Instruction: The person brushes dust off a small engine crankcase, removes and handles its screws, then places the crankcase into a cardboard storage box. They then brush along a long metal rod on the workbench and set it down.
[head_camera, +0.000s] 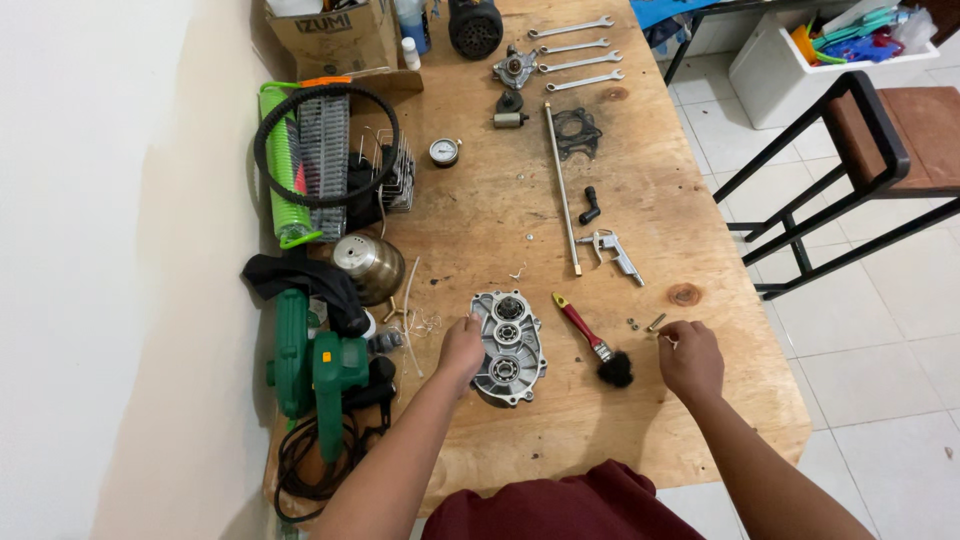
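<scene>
Two hands are at work over the wooden table (640, 200), and the gray metal cover (508, 347) with three round bearings is the thing to find all else by. It lies flat, near the front edge. The left hand (461, 347) rests against the cover's left side with its fingers curled together; I cannot tell if they grip the rim or only touch it. The right hand (690, 355) is well to the right of the cover, fingertips pinched over something tiny, too small to make out. Just beside those fingers lie a small bolt (656, 322) and some nuts (634, 323). Between the cover and the right hand lies a red-handled brush (592, 343). The cover looks bare, with no bolts in its edge holes, so I judge the work is partway, with small parts still loose. Farther off from the cover lie a long brass rod (562, 190), an air blow gun (612, 252), a black gasket (576, 131), and four wrenches (577, 53). Left of the cover a green blower (318, 368) is partly hidden by cords. The box at the far end is cut off.
</scene>
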